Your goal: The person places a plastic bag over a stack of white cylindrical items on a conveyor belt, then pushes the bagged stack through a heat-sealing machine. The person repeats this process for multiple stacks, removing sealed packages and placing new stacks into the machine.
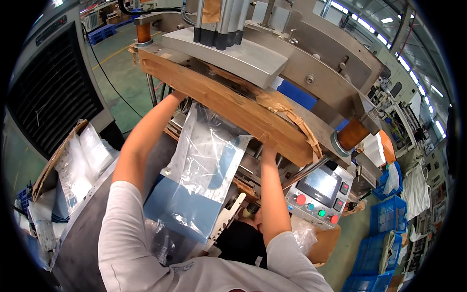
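- Glossy, creased clear plastic lay between left hand and right hand, nearer the body.
- A brown beam mostly hid the fingers (grip: couldn't tell).
- Grey tabletop lay left of the fingers, blue crates right.

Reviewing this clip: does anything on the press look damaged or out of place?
Yes. Along the right part of the front bar, a brown strip looks crumpled and partly loose, curling toward the bar's right end. It seems odd because the brown covering on the bar's front face lies mostly flat.
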A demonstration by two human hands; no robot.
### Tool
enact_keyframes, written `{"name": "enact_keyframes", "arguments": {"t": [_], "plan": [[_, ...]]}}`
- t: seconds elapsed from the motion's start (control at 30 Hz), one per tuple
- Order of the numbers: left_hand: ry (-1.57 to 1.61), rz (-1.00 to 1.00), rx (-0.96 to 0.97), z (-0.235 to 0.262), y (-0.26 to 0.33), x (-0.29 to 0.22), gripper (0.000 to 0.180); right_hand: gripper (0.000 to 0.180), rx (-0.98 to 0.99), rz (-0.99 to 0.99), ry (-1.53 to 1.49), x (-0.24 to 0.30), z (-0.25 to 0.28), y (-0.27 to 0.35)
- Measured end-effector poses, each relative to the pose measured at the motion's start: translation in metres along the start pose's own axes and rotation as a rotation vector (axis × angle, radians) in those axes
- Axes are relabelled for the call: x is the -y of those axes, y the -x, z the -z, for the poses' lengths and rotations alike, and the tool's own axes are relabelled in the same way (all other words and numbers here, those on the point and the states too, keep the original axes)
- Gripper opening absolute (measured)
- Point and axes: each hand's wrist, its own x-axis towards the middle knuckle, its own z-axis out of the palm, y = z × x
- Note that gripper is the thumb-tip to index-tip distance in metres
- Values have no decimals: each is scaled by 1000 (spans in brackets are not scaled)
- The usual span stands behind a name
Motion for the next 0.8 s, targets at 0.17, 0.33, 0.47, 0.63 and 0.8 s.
{"name": "enact_keyframes", "arguments": {"t": [0.17, 0.33, 0.47, 0.63, 0.8], "plan": [[-37, -72, 56, 0, 23, -30, 23, 19, -23, 274, 261, 26, -3, 13], [-120, -48, 68, -17, 27, -40, 23, 26, 82, 269, 313, 39, -15, 6], [-155, -37, 57, -4, 18, -37, 23, 32, -27, 457, 330, 16, -27, 1], [-231, -157, -92, 13, 29, -57, 23, 40, 215, -159, -210, 0, -16, -4], [193, -143, 106, 27, 141, -162, 51, 51, 510, -218, -31, 93, 71, 109]]}}
